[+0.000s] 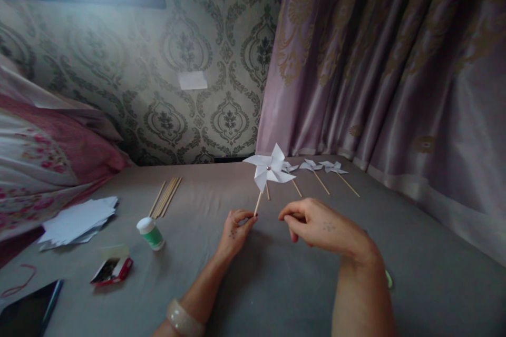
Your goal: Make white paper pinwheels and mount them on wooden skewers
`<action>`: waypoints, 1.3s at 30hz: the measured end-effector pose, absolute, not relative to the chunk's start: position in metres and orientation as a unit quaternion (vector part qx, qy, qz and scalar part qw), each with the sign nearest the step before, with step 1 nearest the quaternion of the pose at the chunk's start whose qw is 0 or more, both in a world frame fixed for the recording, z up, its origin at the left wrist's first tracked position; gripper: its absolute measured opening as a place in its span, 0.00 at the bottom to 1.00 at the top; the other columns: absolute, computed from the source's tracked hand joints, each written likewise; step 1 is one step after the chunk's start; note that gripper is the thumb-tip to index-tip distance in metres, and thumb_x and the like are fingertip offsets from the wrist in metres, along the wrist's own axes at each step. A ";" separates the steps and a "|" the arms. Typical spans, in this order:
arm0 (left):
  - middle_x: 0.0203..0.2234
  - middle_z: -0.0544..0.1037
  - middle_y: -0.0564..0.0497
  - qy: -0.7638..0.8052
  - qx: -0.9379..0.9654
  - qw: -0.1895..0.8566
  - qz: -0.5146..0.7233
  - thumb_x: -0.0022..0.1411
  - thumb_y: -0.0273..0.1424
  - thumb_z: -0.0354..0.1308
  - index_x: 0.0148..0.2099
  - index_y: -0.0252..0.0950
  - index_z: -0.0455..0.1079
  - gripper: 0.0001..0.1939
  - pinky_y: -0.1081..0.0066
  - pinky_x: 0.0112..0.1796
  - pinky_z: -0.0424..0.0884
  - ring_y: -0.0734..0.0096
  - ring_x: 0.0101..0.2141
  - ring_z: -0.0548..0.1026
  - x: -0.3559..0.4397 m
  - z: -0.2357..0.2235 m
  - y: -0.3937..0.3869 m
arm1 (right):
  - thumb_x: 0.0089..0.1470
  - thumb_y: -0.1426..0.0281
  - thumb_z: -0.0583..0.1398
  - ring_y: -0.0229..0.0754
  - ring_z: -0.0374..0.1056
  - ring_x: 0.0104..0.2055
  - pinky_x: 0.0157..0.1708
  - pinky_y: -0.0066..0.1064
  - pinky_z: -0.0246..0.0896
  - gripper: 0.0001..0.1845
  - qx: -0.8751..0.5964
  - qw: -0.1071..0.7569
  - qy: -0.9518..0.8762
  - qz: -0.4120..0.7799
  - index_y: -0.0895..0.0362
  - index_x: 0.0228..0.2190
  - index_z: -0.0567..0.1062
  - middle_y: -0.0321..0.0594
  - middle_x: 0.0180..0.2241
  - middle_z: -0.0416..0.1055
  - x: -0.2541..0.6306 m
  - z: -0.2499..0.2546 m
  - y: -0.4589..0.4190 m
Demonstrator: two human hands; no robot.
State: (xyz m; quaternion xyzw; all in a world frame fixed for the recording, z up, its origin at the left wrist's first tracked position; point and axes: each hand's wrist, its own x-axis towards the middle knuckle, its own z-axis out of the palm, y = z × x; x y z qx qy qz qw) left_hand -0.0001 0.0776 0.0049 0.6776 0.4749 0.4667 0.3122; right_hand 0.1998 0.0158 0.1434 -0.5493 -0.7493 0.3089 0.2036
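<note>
A white paper pinwheel (pixel 272 171) with a round metal pin at its centre stands upright on a thin wooden stick (pixel 258 204). My left hand (pixel 236 227) pinches the lower end of that stick between thumb and fingers. To the right, my right hand (pixel 314 225) hovers apart from the pinwheel. Its fingers are curled in, thumb close to the index finger, and nothing shows between them. Behind, finished-looking pinwheels lie on the surface, among them one pinwheel (pixel 310 165) and another at the far right (pixel 332 167); one is partly hidden by the held pinwheel.
Loose wooden sticks (pixel 169 197) lie at the back left. Closer stand a white-and-green bottle (pixel 151 234) and a small open red box (pixel 113 269) with small dark pieces. White paper sheets (pixel 79 221), a red cord (pixel 24 280) and a dark phone-like device (pixel 31 309) are further left.
</note>
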 end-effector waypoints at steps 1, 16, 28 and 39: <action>0.30 0.80 0.49 0.474 0.679 0.313 0.465 0.55 0.38 0.60 0.34 0.40 0.80 0.10 0.64 0.43 0.62 0.62 0.37 0.73 0.000 0.005 0.078 | 0.54 0.69 0.53 0.34 0.65 0.19 0.20 0.24 0.55 0.15 -0.539 0.240 -0.747 0.305 0.58 0.37 0.78 0.36 0.21 0.74 0.199 0.145 0.017; 0.29 0.80 0.50 0.476 0.670 0.313 0.476 0.55 0.38 0.60 0.33 0.40 0.79 0.09 0.62 0.45 0.62 0.62 0.36 0.74 0.000 0.007 0.077 | 0.55 0.69 0.53 0.33 0.64 0.18 0.19 0.23 0.55 0.15 -0.519 0.254 -0.743 0.338 0.59 0.38 0.78 0.36 0.22 0.74 0.186 0.140 0.021; 0.30 0.80 0.50 0.477 0.682 0.292 0.471 0.55 0.37 0.60 0.33 0.41 0.79 0.09 0.64 0.43 0.62 0.63 0.36 0.73 -0.002 0.002 0.081 | 0.51 0.75 0.54 0.40 0.70 0.29 0.29 0.28 0.58 0.25 -0.696 0.251 -0.667 0.090 0.57 0.50 0.73 0.40 0.27 0.76 0.199 0.142 0.028; 0.28 0.80 0.48 0.505 0.508 0.472 0.514 0.47 0.44 0.64 0.37 0.35 0.80 0.20 0.70 0.34 0.64 0.66 0.31 0.72 -0.005 0.008 0.083 | 0.48 0.72 0.57 0.34 0.65 0.20 0.23 0.24 0.53 0.10 -0.557 0.154 -0.761 0.296 0.60 0.26 0.79 0.37 0.20 0.73 0.177 0.100 0.060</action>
